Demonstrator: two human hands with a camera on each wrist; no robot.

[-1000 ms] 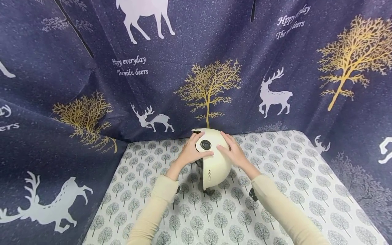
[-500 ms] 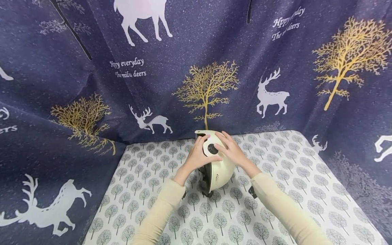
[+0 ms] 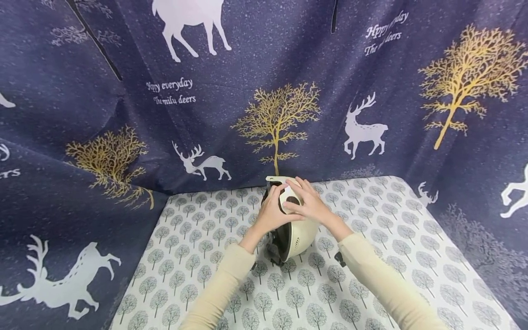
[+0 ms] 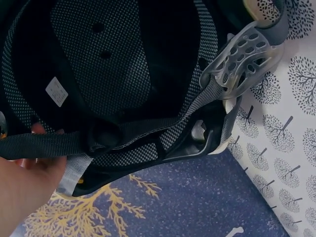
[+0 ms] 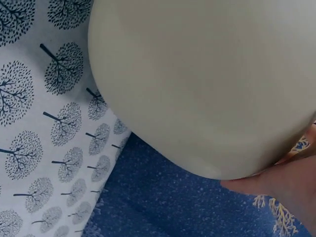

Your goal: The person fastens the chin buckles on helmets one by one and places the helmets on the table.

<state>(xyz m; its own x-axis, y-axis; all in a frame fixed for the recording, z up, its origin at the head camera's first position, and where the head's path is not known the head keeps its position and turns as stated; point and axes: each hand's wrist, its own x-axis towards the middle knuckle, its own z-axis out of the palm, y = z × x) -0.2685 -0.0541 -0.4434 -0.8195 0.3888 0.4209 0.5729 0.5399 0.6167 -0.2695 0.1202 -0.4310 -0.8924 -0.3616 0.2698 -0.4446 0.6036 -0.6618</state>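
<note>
A cream helmet [image 3: 305,233] stands tilted on its side near the far edge of the table, a dark round piece [image 3: 293,200] on its uppermost side. My left hand [image 3: 273,214] grips the side by the opening, thumb and fingers spread around the round piece. My right hand [image 3: 310,205] holds the same side from the right, its fingers bent over the shell. In the left wrist view, the dark padded inside [image 4: 103,64], black strap [image 4: 44,145] and grey plastic piece [image 4: 244,59] show. The right wrist view has the smooth shell [image 5: 197,89] above my right hand [image 5: 281,185].
A white cloth with grey trees [image 3: 198,275] covers the table. Dark blue fabric [image 3: 231,68] with deer and golden trees hangs right behind the table's far edge and along both sides.
The helmet has turned and shifted slightly right, so more of its dark opening faces left. My left hand has moved right with it, and my right thumb has come across near the round piece.
</note>
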